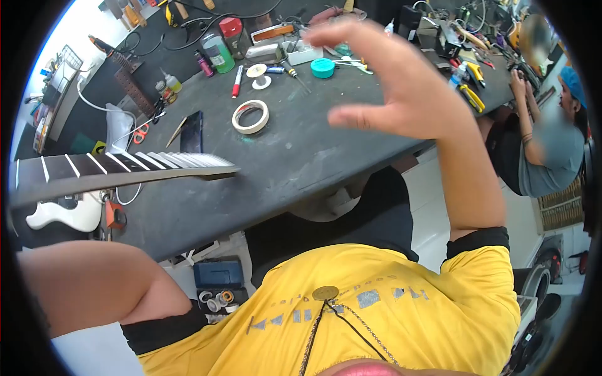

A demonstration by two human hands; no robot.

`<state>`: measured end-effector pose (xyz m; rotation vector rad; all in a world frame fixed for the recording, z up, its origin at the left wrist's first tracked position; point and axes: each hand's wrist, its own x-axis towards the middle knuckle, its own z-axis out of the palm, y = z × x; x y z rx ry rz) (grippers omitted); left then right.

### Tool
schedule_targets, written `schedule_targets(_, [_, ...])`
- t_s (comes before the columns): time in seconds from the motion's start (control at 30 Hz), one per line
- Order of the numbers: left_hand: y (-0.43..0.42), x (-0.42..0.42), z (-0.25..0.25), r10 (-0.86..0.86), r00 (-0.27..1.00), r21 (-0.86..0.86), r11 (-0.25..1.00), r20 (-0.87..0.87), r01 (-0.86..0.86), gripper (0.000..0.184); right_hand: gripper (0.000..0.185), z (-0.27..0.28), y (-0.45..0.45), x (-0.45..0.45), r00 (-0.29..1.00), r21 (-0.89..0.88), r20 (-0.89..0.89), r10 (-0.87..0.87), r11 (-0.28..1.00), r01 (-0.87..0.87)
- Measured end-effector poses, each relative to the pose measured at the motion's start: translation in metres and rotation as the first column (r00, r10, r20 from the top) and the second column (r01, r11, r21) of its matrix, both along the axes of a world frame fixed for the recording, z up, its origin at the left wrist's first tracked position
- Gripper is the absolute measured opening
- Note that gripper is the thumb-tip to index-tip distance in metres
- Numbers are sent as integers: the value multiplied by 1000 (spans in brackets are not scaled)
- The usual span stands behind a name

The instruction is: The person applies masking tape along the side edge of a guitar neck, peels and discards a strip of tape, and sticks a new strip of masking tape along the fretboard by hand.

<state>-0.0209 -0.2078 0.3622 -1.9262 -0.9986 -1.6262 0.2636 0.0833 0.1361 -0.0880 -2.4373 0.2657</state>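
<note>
My right hand is raised above the dark workbench, thumb and fingers spread apart with nothing between them; the fingers are slightly blurred. From the left edge a guitar neck with pale frets juts over the bench, its end free in the air. My left forearm reaches towards that edge, but the hand itself is outside the view, so its grip is hidden. On the bench between them lie a roll of masking tape, a dark phone and a red-and-white marker.
Bottles, including a green one, a teal tub and several tools crowd the back of the workbench. Yellow-handled pliers lie at the right. Another person sits beyond them. A white guitar body is at the left.
</note>
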Motion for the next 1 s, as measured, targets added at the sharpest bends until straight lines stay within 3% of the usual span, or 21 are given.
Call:
schedule_targets(0.03, [-15, -4, 0, -39, 999, -9, 999, 36, 39, 16, 89, -33, 16, -1, 997, -85, 64, 32, 996, -27])
schedule_targets(0.1, [-40, -22, -20, -170, 966, -41, 983, 193, 181, 14, 127, -79, 33, 14, 957, -303, 287, 48, 952, 43])
schedule_targets(0.13, [-50, -37, -37, -270, 911, -56, 952, 312, 302, 14, 130, -95, 37, 22, 951, -431, 291, 102, 902, 35])
schedule_targets(0.17, [-55, -59, -57, -531, 710, 24, 808, 463, 589, 15, 132, -111, 39, 32, 946, -554, 287, 150, 832, 36])
schedule_targets(0.2, [-62, -84, -92, -820, -100, 395, 161, 564, 905, 17, 135, -126, 38, 43, 941, -671, 278, 191, 740, 47])
schedule_targets(0.23, [-73, -116, -123, -398, -816, 720, -400, 420, 566, 20, 137, -140, 35, 49, 941, -686, 294, 166, 723, 86])
schedule_targets(0.27, [-77, -135, -150, 24, -973, 843, -505, 231, 188, 23, 140, -150, 34, 51, 940, -695, 311, 137, 707, 127])
schedule_targets(0.3, [-80, -147, -173, 87, -987, 875, -478, 135, 78, 26, 137, -157, 31, 53, 943, -720, 292, 157, 686, 108])
schedule_targets(0.33, [-69, -137, -187, -347, -904, 878, -315, 248, 362, 24, 131, -159, 31, 58, 932, -713, 317, 178, 693, 110])
schedule_targets(0.37, [-62, -127, -199, -691, -621, 836, -42, 371, 546, 21, 127, -162, 30, 62, 927, -733, 326, 187, 669, 123])
schedule_targets(0.4, [-55, -119, -209, -861, -196, 760, 282, 470, 585, 20, 123, -164, 31, 65, 922, -751, 332, 201, 647, 130])
schedule_targets(0.43, [-52, -117, -219, -809, 273, 667, 585, 521, 462, 18, 122, -163, 30, 67, 915, -718, 357, 189, 682, 139])
schedule_targets(0.53, [-54, -130, -244, -825, 211, 730, 563, 524, 388, 26, 116, -169, 19, 64, 902, -609, 406, 148, 779, 147])
schedule_targets(0.57, [-57, -134, -254, -827, 199, 705, 555, 526, 441, 31, 112, -173, 17, 60, 903, -561, 412, 123, 815, 145])
schedule_targets(0.67, [-48, -125, -271, -715, 357, 689, 690, 601, 221, 63, 95, -181, 11, 53, 920, -469, 387, 55, 871, 145])
schedule_targets(0.8, [-61, -132, -303, -708, 263, 648, 706, 655, 285, 66, 86, -183, 8, 51, 922, -440, 388, 0, 879, 185])
schedule_targets(0.83, [-63, -131, -307, -567, 385, 496, 823, 728, 275, 67, 85, -185, 6, 52, 924, -428, 381, -11, 884, 187])
schedule_targets(0.93, [-45, -102, -314, -359, 379, 365, 929, 853, 56, 73, 83, -175, 13, 53, 912, -354, 400, -96, 901, 251])
schedule_targets(0.97, [-39, -97, -321, -337, 314, 342, 939, 888, 42, 77, 83, -171, 20, 52, 903, -321, 409, -129, 906, 275])
schedule_targets(1.0, [-41, -103, -334, -352, 276, 304, 931, 894, 202, 77, 81, -172, 33, 55, 915, -285, 375, -152, 920, 270])
